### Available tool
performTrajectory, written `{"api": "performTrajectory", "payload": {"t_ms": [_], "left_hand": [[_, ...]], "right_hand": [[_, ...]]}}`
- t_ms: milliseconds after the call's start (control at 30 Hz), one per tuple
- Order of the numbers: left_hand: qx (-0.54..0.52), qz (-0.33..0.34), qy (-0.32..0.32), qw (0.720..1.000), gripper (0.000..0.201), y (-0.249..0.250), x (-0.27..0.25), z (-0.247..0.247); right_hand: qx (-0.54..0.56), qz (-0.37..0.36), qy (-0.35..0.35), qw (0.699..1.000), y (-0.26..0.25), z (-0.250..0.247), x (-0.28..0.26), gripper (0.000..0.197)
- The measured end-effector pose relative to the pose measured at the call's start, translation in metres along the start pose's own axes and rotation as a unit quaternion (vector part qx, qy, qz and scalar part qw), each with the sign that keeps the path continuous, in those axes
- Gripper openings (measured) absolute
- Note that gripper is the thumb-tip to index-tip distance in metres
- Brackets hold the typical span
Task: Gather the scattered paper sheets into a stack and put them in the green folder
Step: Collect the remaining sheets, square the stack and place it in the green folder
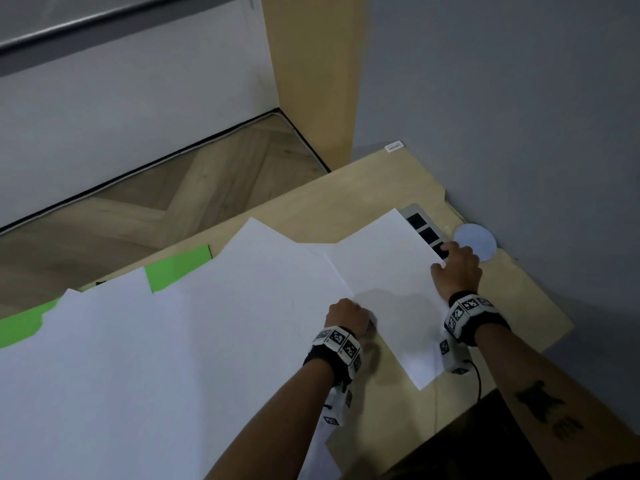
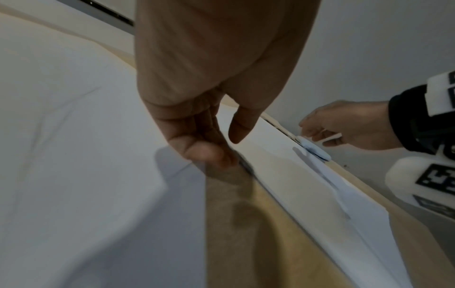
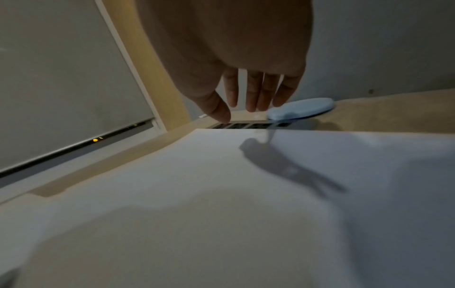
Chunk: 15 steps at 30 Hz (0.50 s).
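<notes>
Several white paper sheets [image 1: 173, 341] lie spread over the wooden desk [image 1: 346, 202]. They cover most of the green folder [image 1: 176, 268], which shows only at the far left. One sheet [image 1: 391, 271] lies apart at the right. My left hand [image 1: 346, 317] is at that sheet's near left edge. In the left wrist view its fingers [image 2: 209, 155] curl down onto the edge of the sheet [image 2: 295, 185], thumb apart, nothing pinched. My right hand [image 1: 453, 265] hovers over the sheet's far right corner. Its fingers [image 3: 256, 93] hang straight above the sheet [image 3: 246, 194].
A power strip [image 1: 424, 226] is set into the desk just past the right sheet. A pale blue round disc [image 1: 476, 239] lies beside it against the grey wall. The desk's edge drops to the wooden floor at the far left. A white label [image 1: 394, 146] marks the far corner.
</notes>
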<state>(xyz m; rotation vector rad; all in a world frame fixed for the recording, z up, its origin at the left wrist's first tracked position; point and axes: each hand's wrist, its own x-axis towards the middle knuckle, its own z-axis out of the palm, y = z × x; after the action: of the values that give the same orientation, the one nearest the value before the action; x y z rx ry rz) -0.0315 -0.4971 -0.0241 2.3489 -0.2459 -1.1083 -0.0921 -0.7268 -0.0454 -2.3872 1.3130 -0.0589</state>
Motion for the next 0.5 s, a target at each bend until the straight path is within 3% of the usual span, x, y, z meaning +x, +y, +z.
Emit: {"api": "performTrajectory", "payload": {"t_ms": [67, 133, 300, 500], "left_hand": [[0.007, 0.013, 0.046, 0.999, 0.019, -0.010, -0.002, -0.010], [0.044, 0.041, 0.096, 0.994, 0.019, -0.023, -0.001, -0.021], [0.158, 0.122, 0.184, 0.963, 0.023, -0.075, 0.008, -0.059], [0.204, 0.068, 0.238, 0.947, 0.038, -0.145, -0.006, -0.106]], "right_hand": [[0.039, -0.044, 0.048, 0.997, -0.018, 0.003, -0.013, 0.033], [0.104, -0.079, 0.051, 0.990, -0.042, 0.009, -0.030, 0.025], [0.151, -0.169, -0.054, 0.972, -0.105, 0.041, -0.080, 0.020], [0.101, -0.277, -0.177, 0.939, -0.163, 0.093, -0.138, 0.033]]}}
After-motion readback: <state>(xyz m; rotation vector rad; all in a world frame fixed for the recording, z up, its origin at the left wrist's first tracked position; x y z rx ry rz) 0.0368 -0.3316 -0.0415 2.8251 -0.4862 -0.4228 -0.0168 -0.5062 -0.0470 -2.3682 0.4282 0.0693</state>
